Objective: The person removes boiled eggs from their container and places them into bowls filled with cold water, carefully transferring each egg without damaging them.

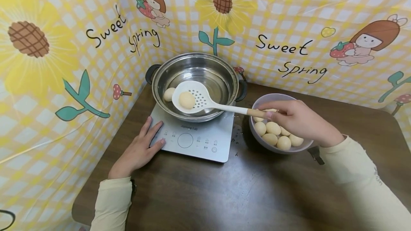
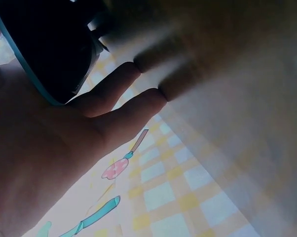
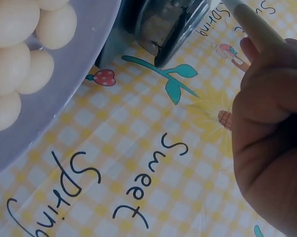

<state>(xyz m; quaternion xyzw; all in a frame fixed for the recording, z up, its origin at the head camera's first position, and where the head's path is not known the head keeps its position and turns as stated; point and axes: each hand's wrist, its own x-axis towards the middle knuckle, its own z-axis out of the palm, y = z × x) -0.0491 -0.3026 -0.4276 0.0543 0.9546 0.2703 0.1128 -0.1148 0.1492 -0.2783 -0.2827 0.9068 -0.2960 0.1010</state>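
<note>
In the head view my right hand grips the wooden handle of a white slotted spoon. The same handle runs out of my right hand at the top of the right wrist view. One pale egg lies in the spoon's bowl, over the steel pot. Inside that pot, left of the spoon, is another egg. My left hand rests with spread fingers at the left edge of the white induction cooker; two of its fingers show extended in the left wrist view.
A purple-grey bowl of several eggs stands right of the cooker, beneath my right hand. Water drops dot the dark wooden table between them. Yellow checked cloth covers the walls behind and left. The pot has black side handles.
</note>
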